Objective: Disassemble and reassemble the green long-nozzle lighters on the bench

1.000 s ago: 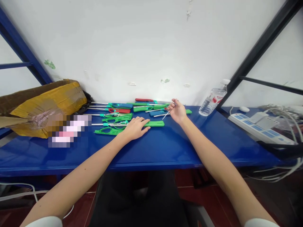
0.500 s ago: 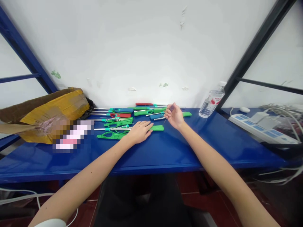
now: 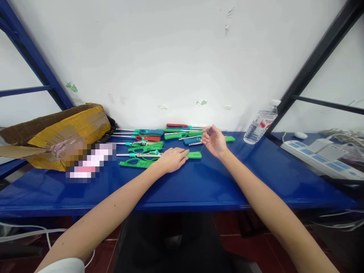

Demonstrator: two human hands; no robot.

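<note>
My left hand (image 3: pixel 172 159) lies palm down over the handle of a long-necked gas lighter (image 3: pixel 195 155), its fingers together and bent over the green plastic against the table. The handle's right end shows past my fingertips. To the right, my right hand (image 3: pixel 216 142) is raised just above the table with curled fingers. A thin dark line runs down from these fingers toward the handle's end; what they hold is too small to make out. Left of my left hand lie open green handle shells (image 3: pixel 136 162) and a lighter's metal tube (image 3: pixel 123 155).
Several red, blue and green lighters (image 3: pixel 149 138) lie along the wall on the blue table (image 3: pixel 199 189). A taped cardboard box (image 3: pixel 71 132) stands at left. A water bottle (image 3: pixel 260 127) and a white power strip (image 3: pixel 321 155) are at right.
The whole view has shifted slightly, so things appear a little further right. My left hand stays on the green handle. My right hand remains curled beside its end, its fingers changed slightly.
</note>
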